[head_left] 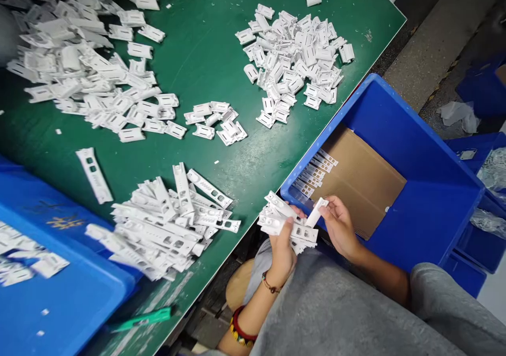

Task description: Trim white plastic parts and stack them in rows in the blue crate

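My left hand is wrapped round a bundle of long white plastic parts, its thumb pressing on top. Between the thumb and fingers of my right hand is the end of one white plastic part, tilted up beside the bundle; its other end overlaps the bundle. Both hands are at the near corner of a large blue bin. Inside it, a row of similar flat parts lies along the left wall, on a sheet of brown cardboard.
A heap of long white parts lies on the green table, left of my hands. Piles of shorter white parts are farther back. Another blue bin and a green-handled cutter are at the lower left.
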The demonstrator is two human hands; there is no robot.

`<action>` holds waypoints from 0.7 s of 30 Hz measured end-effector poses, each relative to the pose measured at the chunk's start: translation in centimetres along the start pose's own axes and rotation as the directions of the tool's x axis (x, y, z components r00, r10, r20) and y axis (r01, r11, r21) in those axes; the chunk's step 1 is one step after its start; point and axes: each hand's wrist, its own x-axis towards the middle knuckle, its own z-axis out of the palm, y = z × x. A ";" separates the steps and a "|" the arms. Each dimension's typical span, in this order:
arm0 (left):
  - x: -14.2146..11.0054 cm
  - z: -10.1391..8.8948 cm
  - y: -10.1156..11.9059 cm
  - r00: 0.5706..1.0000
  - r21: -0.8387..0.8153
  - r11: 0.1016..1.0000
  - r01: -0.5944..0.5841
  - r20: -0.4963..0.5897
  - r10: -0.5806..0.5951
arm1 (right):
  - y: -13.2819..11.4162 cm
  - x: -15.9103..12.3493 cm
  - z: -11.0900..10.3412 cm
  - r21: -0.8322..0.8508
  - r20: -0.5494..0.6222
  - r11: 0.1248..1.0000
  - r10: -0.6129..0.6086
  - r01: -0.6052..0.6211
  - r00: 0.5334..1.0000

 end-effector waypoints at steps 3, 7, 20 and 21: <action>0.1 1.6 1.1 0.998 -0.104 0.994 0.040 0.051 -0.035 | -0.4 -0.2 -0.1 0.091 -0.085 0.996 -0.013 0.020 0.996; 0.8 3.7 2.3 1.000 -0.202 0.979 -0.016 -0.009 0.014 | -2.1 0.9 0.6 0.188 -0.181 0.973 -0.098 0.132 0.979; 1.2 4.2 5.1 0.923 -0.156 0.914 -0.375 0.029 0.384 | -0.6 14.8 -8.2 0.124 -0.559 0.900 -0.284 0.417 0.779; 1.4 3.5 5.2 0.933 -0.138 0.928 -0.346 0.059 0.356 | 0.3 16.7 -9.6 0.039 -0.556 0.910 -0.323 0.412 0.766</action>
